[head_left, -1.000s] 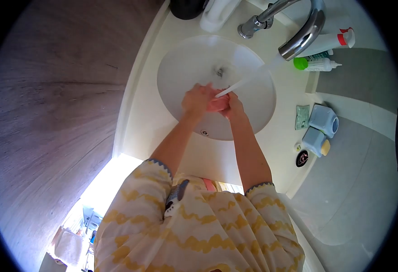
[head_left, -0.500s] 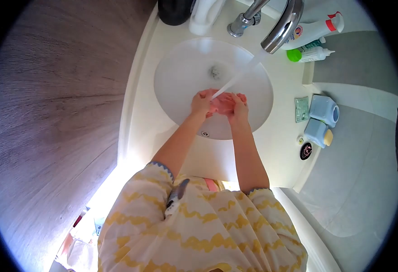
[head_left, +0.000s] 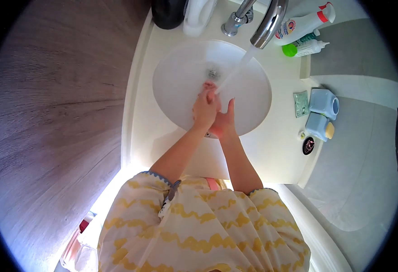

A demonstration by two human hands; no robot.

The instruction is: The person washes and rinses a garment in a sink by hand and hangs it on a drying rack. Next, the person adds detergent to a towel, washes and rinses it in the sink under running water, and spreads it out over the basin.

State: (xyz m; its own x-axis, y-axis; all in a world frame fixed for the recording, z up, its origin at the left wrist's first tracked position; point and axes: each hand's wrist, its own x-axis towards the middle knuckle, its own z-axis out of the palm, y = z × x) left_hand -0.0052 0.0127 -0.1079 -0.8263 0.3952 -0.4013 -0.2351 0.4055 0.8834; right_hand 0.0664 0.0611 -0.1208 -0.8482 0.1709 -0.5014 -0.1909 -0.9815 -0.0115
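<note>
My left hand (head_left: 204, 109) is closed around a wet pink cloth (head_left: 209, 85) over the sink basin (head_left: 249, 104). Only a small bunch of the cloth shows beyond the fingers; the rest is hidden. My right hand (head_left: 225, 122) lies just to the right, palm up with its thumb stretched out, close against the left. Its other fingers are partly covered by the left hand. A stream of water from the chrome faucet (head_left: 269, 25) falls onto the cloth and left hand.
Behind the basin stand a black bottle (head_left: 168, 13) and a white bottle (head_left: 198, 18). At right are a spray bottle (head_left: 301, 28), a green-capped bottle (head_left: 308, 48), a green packet (head_left: 301, 104), blue containers (head_left: 323, 103) and a round black item (head_left: 308, 146). A wood-grain panel (head_left: 63, 99) borders the left.
The cloth, earlier spread between both hands, is now bunched in my left hand. My right hand has let go of it and moved left and closer to me, its thumb spread.
</note>
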